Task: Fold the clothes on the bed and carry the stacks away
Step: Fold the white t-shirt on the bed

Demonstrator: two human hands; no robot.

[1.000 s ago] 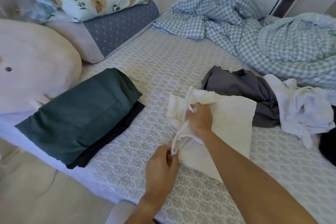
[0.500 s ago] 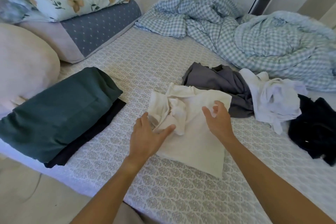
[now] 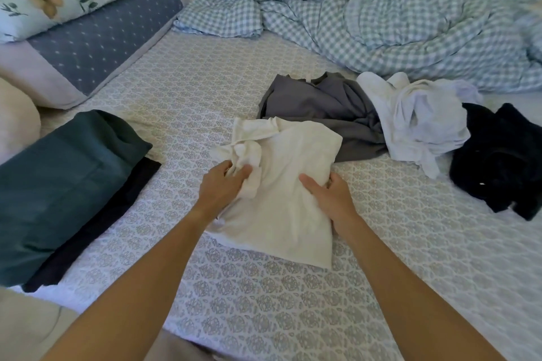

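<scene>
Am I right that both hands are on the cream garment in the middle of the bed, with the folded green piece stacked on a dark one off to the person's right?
Not quite: the head view shows the folded green piece, stacked on a dark one, to the person's left. The rest holds: the left hand and right hand are both on the cream garment in the middle of the bed.

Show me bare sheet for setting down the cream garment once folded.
Free: sheet between the folded green stack, blue pillow and grey garment; also the near strip below the cream garment. Crowded: right side, with white and black clothes.
</scene>
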